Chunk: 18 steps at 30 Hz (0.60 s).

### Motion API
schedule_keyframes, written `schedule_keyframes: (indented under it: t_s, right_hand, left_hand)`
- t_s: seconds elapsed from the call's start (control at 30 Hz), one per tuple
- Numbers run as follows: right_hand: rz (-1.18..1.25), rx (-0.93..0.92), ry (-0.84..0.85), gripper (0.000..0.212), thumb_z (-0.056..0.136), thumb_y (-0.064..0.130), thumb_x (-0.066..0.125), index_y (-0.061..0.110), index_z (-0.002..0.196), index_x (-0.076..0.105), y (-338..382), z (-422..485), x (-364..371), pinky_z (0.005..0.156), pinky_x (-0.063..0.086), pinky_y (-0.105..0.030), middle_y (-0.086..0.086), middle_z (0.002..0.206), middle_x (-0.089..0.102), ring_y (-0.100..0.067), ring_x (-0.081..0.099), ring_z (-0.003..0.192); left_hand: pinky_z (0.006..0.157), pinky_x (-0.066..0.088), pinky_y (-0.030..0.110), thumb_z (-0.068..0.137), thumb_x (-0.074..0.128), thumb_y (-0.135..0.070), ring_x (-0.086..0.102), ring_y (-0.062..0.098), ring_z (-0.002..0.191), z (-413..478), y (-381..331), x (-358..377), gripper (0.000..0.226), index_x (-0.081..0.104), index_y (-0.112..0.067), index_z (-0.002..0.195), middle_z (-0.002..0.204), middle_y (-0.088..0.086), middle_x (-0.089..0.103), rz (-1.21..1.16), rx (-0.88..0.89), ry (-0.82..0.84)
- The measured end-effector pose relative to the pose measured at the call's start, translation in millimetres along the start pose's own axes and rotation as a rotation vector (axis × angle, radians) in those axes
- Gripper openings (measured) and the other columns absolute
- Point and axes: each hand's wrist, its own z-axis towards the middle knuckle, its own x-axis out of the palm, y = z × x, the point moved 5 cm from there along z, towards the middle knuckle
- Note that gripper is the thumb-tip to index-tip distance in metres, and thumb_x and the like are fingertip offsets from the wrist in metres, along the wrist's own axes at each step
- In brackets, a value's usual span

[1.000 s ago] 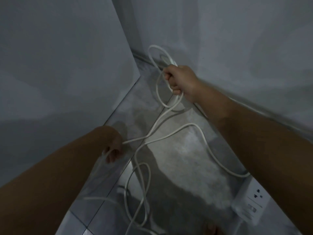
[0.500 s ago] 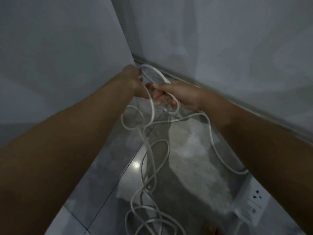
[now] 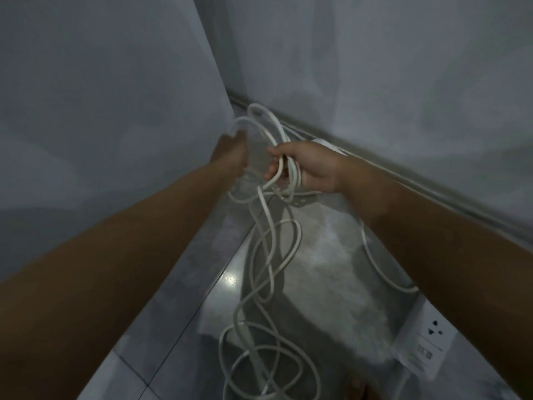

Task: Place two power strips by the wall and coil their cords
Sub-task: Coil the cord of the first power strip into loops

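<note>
Where 2 pale grey walls meet in a corner, the head camera looks down on a glossy grey tiled floor (image 3: pixel 184 287) with no container on it. The right hand (image 3: pixel 305 166) is clenched around several loops of a thin white power cord (image 3: pixel 271 226), its fingers (image 3: pixel 274 168) curled over the bundle. The loops rise above the fist toward the corner. The left hand (image 3: pixel 230 154) is blurred and sits just beside the right, at the uppermost loop; whether its fingers close on the cord cannot be told. Below the hands the cord hangs in slack twists and ends in a loose tangle on the floor near the bottom edge. Another run of it curves right, under the right forearm. A white rectangular plastic power strip (image 3: pixel 424 342) lies flat on the floor at lower right, beside the right-hand wall (image 3: pixel 403 82), sockets facing up. Behind the right wrist, something white lies along the wall base, too hidden to identify.
</note>
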Motion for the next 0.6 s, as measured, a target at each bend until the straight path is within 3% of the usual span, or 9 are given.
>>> schedule_keyframes:
  t_s: [0.03,0.1,0.17,0.27,0.43,0.53,0.6]
  right_hand:
    - [0.046,-0.013,-0.017,0.032,0.096,0.02,0.052,0.01,0.066,0.056,2,1,-2,0.07,0.054,-0.03,-0.003,0.051,0.061,-0.016,0.065,0.056]
    - [0.087,-0.042,-0.046,0.033,0.095,0.022,0.052,0.012,0.064,0.053,5,4,-6,0.079,0.05,-0.034,0.0,0.048,0.055,-0.017,0.062,0.057]
    - [0.087,-0.067,-0.078,0.035,0.096,0.023,0.05,0.015,0.062,0.047,9,4,-9,0.073,0.048,-0.031,0.003,0.044,0.049,-0.014,0.059,0.051]
    - [0.107,-0.102,-0.126,0.037,0.096,0.023,0.049,0.018,0.06,0.041,13,3,-11,0.065,0.045,-0.026,0.006,0.038,0.043,-0.009,0.054,0.041]
    - [0.193,-0.164,-0.183,0.036,0.091,0.02,0.05,0.018,0.056,0.039,22,3,-5,0.047,0.044,-0.02,0.006,0.035,0.035,-0.011,0.043,0.035]
    - [0.244,-0.231,-0.209,0.037,0.089,0.019,0.046,0.02,0.053,0.036,32,-1,-10,0.044,0.037,-0.019,0.006,0.033,0.031,-0.009,0.037,0.033]
    - [0.319,-0.258,-0.216,0.043,0.088,0.018,0.044,0.02,0.045,0.039,38,-7,-20,0.047,0.04,-0.02,0.005,0.033,0.031,-0.011,0.038,0.036]
  left_hand:
    - [0.055,0.036,0.022,0.096,0.042,-0.042,0.046,0.017,0.055,-2,14,5,0.045,0.062,-0.002,0.106,0.079,0.021,0.058,0.131,-0.009,0.076]
    - [0.061,0.038,0.022,0.093,0.048,-0.045,0.047,0.013,0.061,-12,43,11,0.03,0.058,-0.02,0.081,0.073,0.004,0.054,0.289,-0.116,0.292]
    - [0.064,0.042,0.023,0.092,0.054,-0.038,0.049,0.01,0.063,-18,54,11,0.023,0.054,-0.023,0.074,0.07,-0.003,0.05,0.231,-0.174,0.461]
    - [0.064,0.05,0.021,0.093,0.053,-0.01,0.054,0.012,0.065,-15,46,-1,0.019,0.057,-0.013,0.075,0.072,0.005,0.055,0.086,-0.088,0.581]
    - [0.058,0.059,0.028,0.087,0.052,0.014,0.062,0.017,0.06,-8,39,-37,0.022,0.053,-0.007,0.088,0.076,0.015,0.057,0.086,-0.05,0.451]
    - [0.057,0.05,0.024,0.076,0.061,0.005,0.056,0.022,0.064,1,56,-62,0.02,0.057,-0.002,0.094,0.078,0.018,0.055,0.346,0.019,0.34]
    - [0.058,0.039,0.021,0.07,0.062,-0.005,0.052,0.02,0.062,0,75,-74,0.015,0.062,-0.002,0.084,0.073,0.016,0.054,0.531,0.066,0.281]
